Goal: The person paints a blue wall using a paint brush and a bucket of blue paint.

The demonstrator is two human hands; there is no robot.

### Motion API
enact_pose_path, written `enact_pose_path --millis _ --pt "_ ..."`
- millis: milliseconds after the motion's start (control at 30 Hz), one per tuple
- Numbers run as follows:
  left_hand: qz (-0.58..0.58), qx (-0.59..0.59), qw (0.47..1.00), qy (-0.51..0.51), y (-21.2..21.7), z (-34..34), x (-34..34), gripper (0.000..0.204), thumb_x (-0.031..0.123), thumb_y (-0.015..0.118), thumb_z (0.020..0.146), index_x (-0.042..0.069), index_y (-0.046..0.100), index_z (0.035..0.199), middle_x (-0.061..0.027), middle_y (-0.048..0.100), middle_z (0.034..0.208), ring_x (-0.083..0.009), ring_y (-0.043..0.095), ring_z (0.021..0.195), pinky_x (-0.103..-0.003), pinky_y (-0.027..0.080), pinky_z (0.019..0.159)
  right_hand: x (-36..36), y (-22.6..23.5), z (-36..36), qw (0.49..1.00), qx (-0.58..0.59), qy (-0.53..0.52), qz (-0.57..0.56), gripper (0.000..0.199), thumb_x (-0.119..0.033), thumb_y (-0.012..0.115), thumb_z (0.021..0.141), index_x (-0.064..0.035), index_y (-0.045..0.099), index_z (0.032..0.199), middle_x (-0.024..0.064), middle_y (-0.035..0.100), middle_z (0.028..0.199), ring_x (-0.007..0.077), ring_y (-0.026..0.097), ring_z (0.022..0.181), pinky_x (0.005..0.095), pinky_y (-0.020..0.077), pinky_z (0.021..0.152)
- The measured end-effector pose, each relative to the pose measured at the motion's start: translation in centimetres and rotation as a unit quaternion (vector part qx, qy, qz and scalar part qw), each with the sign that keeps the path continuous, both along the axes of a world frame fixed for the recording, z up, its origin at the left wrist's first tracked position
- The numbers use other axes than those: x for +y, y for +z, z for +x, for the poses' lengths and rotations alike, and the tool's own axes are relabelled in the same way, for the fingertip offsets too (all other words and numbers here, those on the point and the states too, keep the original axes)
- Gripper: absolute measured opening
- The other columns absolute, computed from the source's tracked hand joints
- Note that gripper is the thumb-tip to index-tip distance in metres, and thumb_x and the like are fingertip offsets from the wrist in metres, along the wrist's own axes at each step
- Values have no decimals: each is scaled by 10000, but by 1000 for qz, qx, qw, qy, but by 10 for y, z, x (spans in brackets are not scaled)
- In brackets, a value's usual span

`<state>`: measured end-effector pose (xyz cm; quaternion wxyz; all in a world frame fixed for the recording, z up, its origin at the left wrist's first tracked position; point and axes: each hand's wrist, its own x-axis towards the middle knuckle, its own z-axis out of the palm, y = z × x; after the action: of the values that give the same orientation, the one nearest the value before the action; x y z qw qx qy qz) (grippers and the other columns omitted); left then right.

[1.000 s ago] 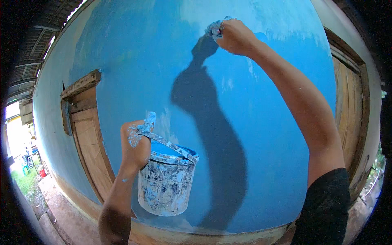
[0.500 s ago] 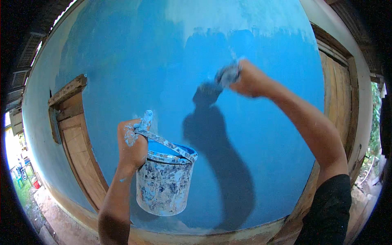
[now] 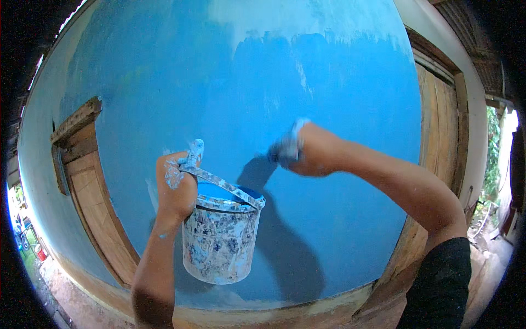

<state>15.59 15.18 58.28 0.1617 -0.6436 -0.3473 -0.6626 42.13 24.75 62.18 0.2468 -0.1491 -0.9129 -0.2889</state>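
Observation:
A paint-spattered white bucket (image 3: 219, 247) hangs in my left hand (image 3: 176, 181), which is closed at its rim and flat handle strap (image 3: 222, 185). Blue paint coats the upright thumb and spots the back of that hand. Inside the bucket, blue shows just below the rim. Up and to the right, my right hand (image 3: 320, 151) grips a paintbrush (image 3: 286, 151), smeared by motion and dark at its left end. The brush is at the blue wall (image 3: 350, 230), though I cannot tell whether its bristles touch. Paler streaks run down the paint above it.
A wooden door or shutter (image 3: 98, 203) with a rough frame stands at the left, another wooden door (image 3: 438, 120) at the right. Paler, patchy paint (image 3: 307, 13) covers the wall's top. A dirt-coloured ledge (image 3: 230, 315) runs along its foot.
My right hand and the paintbrush have moved down and slightly left along the wall, and their shadow has shifted with them. The left hand keeps the bucket at nearly the same place.

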Motion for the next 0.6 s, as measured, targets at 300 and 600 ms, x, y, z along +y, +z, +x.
enact_pose_path --millis 300,600 --pt "-34 -12 999 -20 0 -2 3 331 34 509 823 38 321 551 38 309 532 -71 253 535 -322 172 454 20 111 3 962 223 6 159 150 -114 563 696 -35 651 788 211 624 727 377 622 659 431 509 608" --pt "-22 3 1000 8 2 -3 -7 281 -1 495 776 32 324 555 36 306 531 -73 244 537 -322 167 458 23 17 -12 992 34 -26 123 123 -98 555 768 -83 651 843 144 638 893 353 632 805 487 509 680"
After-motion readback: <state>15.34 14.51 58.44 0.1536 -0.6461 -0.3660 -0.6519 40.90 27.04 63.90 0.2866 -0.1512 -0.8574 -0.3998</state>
